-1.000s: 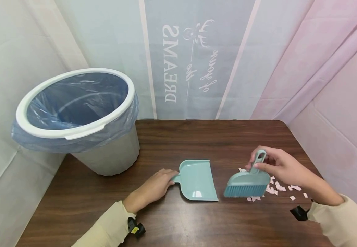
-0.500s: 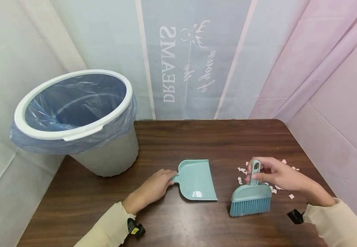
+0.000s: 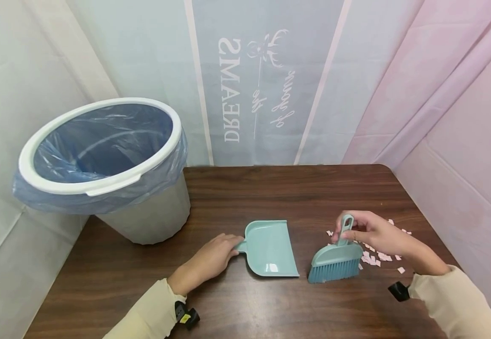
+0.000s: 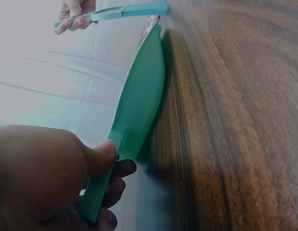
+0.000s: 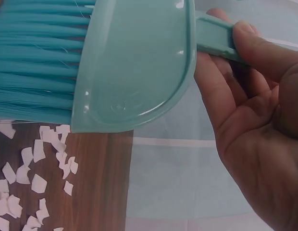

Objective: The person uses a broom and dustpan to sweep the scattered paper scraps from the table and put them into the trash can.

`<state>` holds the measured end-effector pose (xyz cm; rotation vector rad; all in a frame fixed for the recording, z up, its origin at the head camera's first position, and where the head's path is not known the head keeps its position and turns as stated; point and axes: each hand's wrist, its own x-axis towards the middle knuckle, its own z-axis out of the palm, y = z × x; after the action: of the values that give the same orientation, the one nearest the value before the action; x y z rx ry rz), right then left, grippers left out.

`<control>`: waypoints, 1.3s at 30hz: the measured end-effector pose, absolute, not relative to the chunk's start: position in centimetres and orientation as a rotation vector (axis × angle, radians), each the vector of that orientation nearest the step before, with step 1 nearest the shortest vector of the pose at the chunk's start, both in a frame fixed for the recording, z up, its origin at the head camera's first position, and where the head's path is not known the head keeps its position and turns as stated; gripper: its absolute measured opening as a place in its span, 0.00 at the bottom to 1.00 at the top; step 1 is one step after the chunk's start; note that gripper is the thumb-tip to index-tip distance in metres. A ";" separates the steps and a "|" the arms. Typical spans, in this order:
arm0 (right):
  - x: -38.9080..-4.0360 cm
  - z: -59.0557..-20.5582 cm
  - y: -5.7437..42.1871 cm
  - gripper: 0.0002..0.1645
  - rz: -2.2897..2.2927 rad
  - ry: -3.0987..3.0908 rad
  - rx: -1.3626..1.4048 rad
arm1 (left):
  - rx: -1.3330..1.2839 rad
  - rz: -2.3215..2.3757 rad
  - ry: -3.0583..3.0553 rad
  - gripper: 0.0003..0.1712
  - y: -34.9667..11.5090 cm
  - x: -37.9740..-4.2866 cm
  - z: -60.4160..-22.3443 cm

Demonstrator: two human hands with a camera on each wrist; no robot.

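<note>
My left hand (image 3: 216, 256) grips the short handle of a pale teal dustpan (image 3: 271, 247), whose open edge faces right. In the left wrist view the thumb lies along the handle of the dustpan (image 4: 142, 86) with fingers curled beneath. My right hand (image 3: 374, 230) pinches the handle of a matching hand brush (image 3: 336, 256), bristles down, just right of the pan's lip. The right wrist view shows the thumb on one side of the brush (image 5: 139, 62) handle and fingers behind it. Scattered white paper scraps (image 3: 372, 259) lie behind and right of the brush, partly hidden by the hand.
A large grey trash bin (image 3: 156, 212) with a white rim and blue liner stands at the table's left back. Fabric drapes (image 3: 271, 141) enclose the dark wooden table (image 3: 237, 188) at the back and sides.
The brush came down toward the front edge, then moved slightly left and up toward the dustpan's lip. More scraps show behind it. The left hand and dustpan stay in place.
</note>
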<state>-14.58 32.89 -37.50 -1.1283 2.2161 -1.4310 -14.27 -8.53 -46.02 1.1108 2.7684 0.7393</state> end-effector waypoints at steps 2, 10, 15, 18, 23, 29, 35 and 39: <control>-14.7 -37.4 32.9 0.16 -1.418 2.254 -1.130 | 1.110 0.741 2.765 0.13 -8.5 -14.2 -46.0; -15.9 -37.1 32.6 0.15 -1.456 2.282 -1.129 | 1.109 0.750 2.769 0.15 -8.6 -14.2 -46.1; -16.7 -37.0 32.3 0.15 -1.437 2.335 -1.120 | 1.104 0.755 2.769 0.15 -8.6 -14.1 -46.1; -17.0 -36.8 32.4 0.15 -1.440 2.348 -1.119 | 1.105 0.754 2.768 0.15 -8.6 -14.1 -46.1; -17.3 -36.0 32.6 0.15 -1.522 2.345 -1.127 | 1.094 0.755 2.769 0.16 -8.5 -14.2 -46.0; -17.4 -35.3 32.5 0.20 -1.522 2.570 -1.193 | 1.082 0.766 2.764 0.16 -8.5 -14.2 -45.9; -17.7 -35.9 32.7 0.25 -1.433 2.746 -1.237 | 1.062 0.766 2.753 0.16 -8.5 -14.2 -45.9; -17.9 -36.8 33.1 0.27 -1.405 2.822 -1.241 | 1.066 0.773 2.748 0.17 -8.5 -14.2 -45.9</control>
<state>-17.89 33.13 -36.78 -1.2408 2.8219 -1.4050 -14.20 -8.50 -45.88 1.0658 2.7484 0.7729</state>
